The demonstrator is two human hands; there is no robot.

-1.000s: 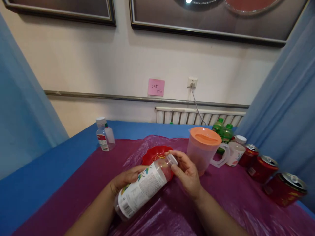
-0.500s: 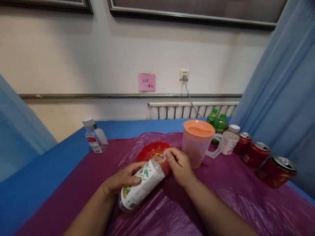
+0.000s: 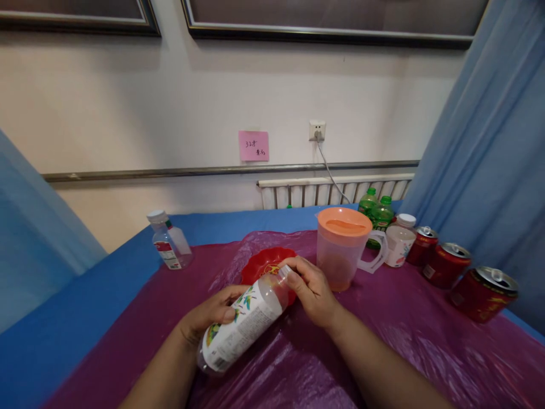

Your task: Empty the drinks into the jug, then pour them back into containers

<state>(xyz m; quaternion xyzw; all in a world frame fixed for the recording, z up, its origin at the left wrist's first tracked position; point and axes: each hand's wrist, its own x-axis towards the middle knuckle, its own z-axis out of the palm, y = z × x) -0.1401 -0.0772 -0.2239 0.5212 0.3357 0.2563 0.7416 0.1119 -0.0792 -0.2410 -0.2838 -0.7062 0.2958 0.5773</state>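
Note:
A clear plastic bottle (image 3: 244, 324) with a white, leaf-printed label lies tilted between my hands, its neck toward the upper right. My left hand (image 3: 217, 312) is wrapped round its lower body, thumb on the label. At the neck, the fingers of my right hand (image 3: 309, 284) close on the white bottle cap (image 3: 285, 272); whether the cap is loose I cannot tell. Behind the bottle, partly covered by it, sits a red scalloped plate (image 3: 259, 260) with yellow markings. Just right of my right hand stands a clear pitcher (image 3: 336, 264) with an orange lid.
Purple plastic sheeting (image 3: 395, 346) covers much of the blue table (image 3: 204, 224). A clear bottle (image 3: 170, 244) stands at left. To the right are green bottles (image 3: 381, 213), a white-capped bottle (image 3: 400, 241) and red cans (image 3: 485, 295). A radiator (image 3: 332, 193) runs along the wall behind.
The white cap now shows more plainly between my right fingers at the bottle's neck. The bottle's base has shifted slightly down and left with my left hand. The camera view has tilted a little.

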